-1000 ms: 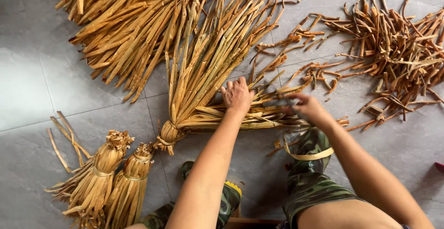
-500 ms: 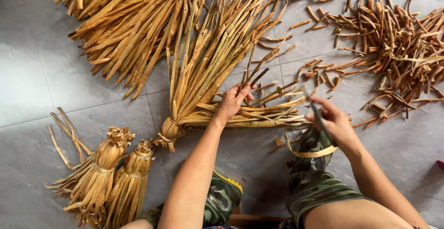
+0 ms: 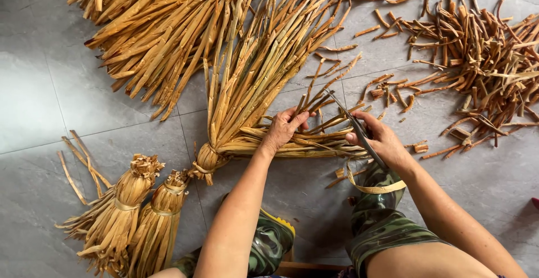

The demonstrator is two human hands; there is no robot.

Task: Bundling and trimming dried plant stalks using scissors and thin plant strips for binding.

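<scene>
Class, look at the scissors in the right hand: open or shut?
Open. The scissors in the right hand show two blades spread apart in a V among the dry strips.

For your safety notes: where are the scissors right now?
In the head view, the scissors are right of centre, in the right hand, blades over the tied leaf bundle beside the left hand.

- I saw the tied bundle of dry golden leaf strips (image 3: 252, 87) lying flat, bound at its knot and fanning upward from it.
- The scissors (image 3: 352, 125) lay just right of that bundle, blades open around strips sticking out sideways from it.
</scene>
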